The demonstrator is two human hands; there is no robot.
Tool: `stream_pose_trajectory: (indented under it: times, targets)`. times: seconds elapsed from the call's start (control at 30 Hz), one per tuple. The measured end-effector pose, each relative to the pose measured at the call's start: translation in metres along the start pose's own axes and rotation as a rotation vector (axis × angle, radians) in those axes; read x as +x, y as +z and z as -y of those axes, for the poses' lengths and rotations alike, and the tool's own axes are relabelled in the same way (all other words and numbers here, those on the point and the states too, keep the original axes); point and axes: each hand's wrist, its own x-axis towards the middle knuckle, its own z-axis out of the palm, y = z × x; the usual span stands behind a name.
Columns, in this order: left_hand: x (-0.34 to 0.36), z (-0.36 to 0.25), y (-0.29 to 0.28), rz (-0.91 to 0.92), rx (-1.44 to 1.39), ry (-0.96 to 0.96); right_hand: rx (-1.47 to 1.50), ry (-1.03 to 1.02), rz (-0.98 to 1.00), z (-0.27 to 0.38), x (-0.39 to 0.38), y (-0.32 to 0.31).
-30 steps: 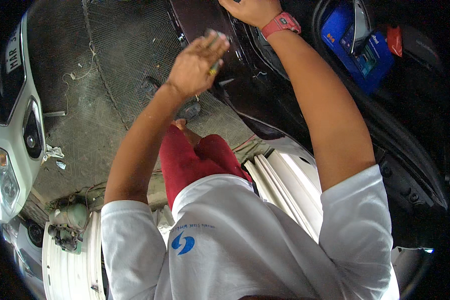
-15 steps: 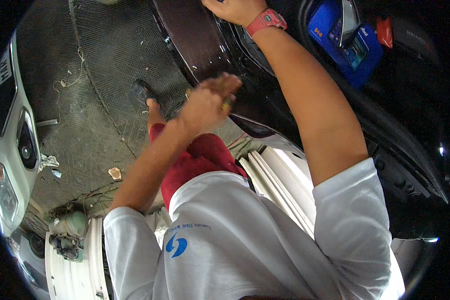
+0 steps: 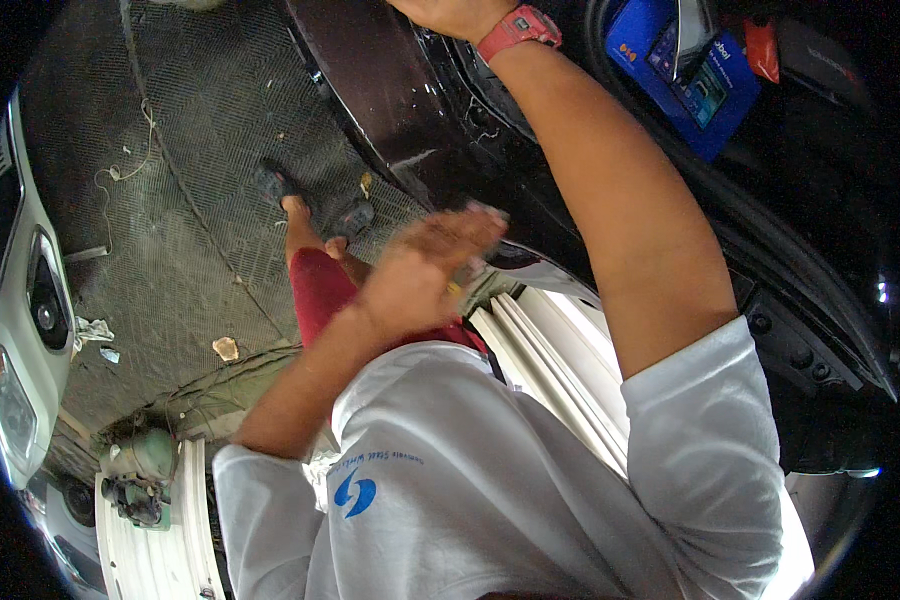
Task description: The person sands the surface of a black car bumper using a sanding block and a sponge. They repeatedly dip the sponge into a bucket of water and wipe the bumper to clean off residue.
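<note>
My left hand (image 3: 435, 262), blurred by motion, is curled around a small object with a bit of yellow, too blurred to name, just beside the lower edge of a glossy dark maroon car panel (image 3: 355, 85). My right hand (image 3: 455, 15), above a red wristwatch (image 3: 520, 35), is at the top edge of the picture on the car's body near an opening; its fingertips are cut off or hidden. A blue packaged item (image 3: 682, 75) and a small red object (image 3: 761, 50) lie in the dark opening to the right, beside my right forearm.
A white car (image 3: 25, 380) stands at the left. A green compressor-like machine (image 3: 140, 465) sits by white ridged panels (image 3: 150, 540). A thin cord (image 3: 120, 175), a metal bar (image 3: 85, 253) and scraps (image 3: 225, 348) lie on the textured floor around my feet.
My left hand has swept down toward me along the car panel, still with the small object. My right hand has shifted slightly up and left in the picture.
</note>
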Motion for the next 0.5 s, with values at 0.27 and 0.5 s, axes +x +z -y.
stream_pose_trajectory:
  times: [0.27,0.5]
  targets:
    - [-0.028,0.019,0.031,-0.111,-0.003,-0.029,0.029,0.026,-0.001,0.0,0.001,-0.001]
    - [-0.022,0.128,-0.025,-0.034,0.474,0.071,0.001,0.02,0.025,0.001,0.002,-0.001]
